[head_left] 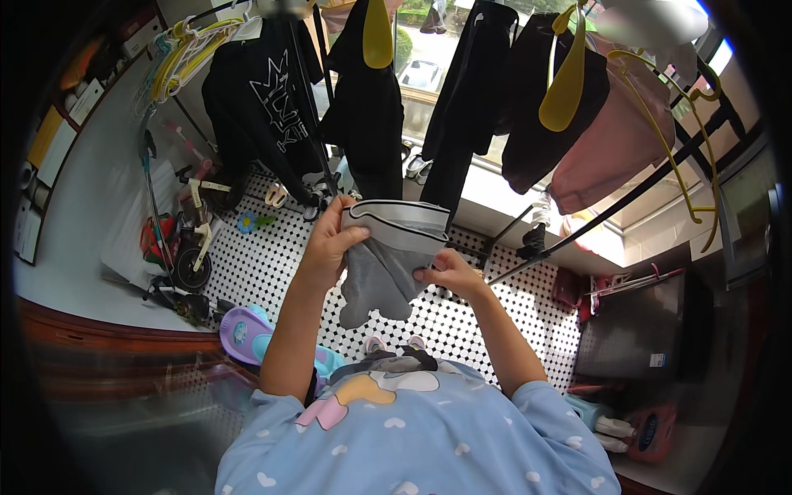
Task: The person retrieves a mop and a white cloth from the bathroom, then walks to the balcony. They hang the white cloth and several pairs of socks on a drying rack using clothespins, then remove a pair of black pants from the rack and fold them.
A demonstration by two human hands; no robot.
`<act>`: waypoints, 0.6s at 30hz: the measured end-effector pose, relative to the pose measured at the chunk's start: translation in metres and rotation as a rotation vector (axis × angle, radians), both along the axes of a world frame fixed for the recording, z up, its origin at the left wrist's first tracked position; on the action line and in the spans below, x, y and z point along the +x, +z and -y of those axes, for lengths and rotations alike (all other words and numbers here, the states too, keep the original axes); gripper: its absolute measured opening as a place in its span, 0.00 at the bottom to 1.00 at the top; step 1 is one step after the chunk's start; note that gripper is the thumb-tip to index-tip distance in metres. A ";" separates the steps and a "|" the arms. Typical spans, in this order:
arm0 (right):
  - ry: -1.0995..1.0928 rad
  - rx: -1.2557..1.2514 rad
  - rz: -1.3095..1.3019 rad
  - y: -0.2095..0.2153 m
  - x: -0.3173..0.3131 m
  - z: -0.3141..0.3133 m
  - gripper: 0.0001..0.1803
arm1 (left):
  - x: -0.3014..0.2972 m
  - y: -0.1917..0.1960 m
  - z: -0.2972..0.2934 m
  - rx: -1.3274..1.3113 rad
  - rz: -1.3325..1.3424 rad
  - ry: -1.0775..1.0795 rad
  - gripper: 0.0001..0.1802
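Note:
A pair of grey underpants (381,276) with a wide white, black-edged waistband hangs between my hands in front of my chest. My left hand (332,243) pinches the left end of the waistband, thumb on the near face. Lower down, my right hand (450,273) holds the right side of the grey cloth between thumb and fingers. The waistband gapes a little at the top, and the legs hang loose. Just beyond, black trousers (462,91) and another dark garment (367,115) hang down close to the waistband.
A black hoodie (260,107) and yellow hangers (188,62) hang at the left. Pink clothing (615,136) and a yellow hanger (672,140) hang at the right, near a black rail (606,210). A small bike (200,223) and a purple plastic seat (245,334) stand on the left.

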State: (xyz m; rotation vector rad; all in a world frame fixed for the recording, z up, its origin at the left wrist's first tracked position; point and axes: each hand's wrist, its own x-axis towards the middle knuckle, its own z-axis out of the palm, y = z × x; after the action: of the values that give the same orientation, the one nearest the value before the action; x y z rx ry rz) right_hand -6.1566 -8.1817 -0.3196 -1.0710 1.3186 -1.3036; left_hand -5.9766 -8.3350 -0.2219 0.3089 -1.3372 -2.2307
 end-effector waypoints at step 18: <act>-0.002 -0.117 0.303 0.005 0.066 0.038 0.53 | 0.061 -0.055 -0.055 -0.281 0.473 0.274 0.24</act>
State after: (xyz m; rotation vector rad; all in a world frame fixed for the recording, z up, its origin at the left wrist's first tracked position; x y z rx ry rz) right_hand -6.0906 -8.2196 -0.3151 -0.9072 1.0276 -1.4936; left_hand -5.9157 -8.2802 -0.2768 0.8975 -1.7046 -1.7754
